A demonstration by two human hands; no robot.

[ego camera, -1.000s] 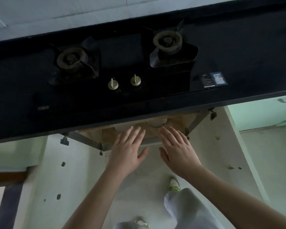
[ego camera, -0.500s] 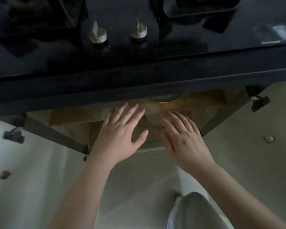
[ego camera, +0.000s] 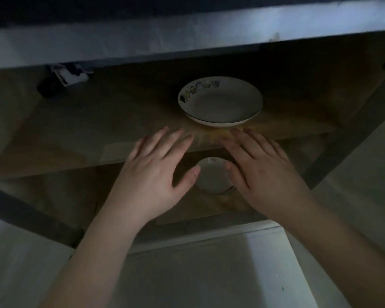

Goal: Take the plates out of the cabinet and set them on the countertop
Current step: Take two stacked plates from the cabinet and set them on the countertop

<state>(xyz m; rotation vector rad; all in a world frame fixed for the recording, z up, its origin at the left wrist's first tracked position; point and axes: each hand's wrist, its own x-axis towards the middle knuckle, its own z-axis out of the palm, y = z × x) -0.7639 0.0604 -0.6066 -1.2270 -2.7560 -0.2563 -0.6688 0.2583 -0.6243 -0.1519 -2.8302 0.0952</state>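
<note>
left hand [ego camera: 151, 174] and right hand [ego camera: 265, 176]: fingers spread flat, holding nothing | stacked plates [ego camera: 220, 103] on upper shelf [ego camera: 98, 130], just beyond fingertips; smaller dish [ego camera: 213, 176] below, between the thumbs | step: reaching in | next: likely grip the stack's rim both sides
</note>
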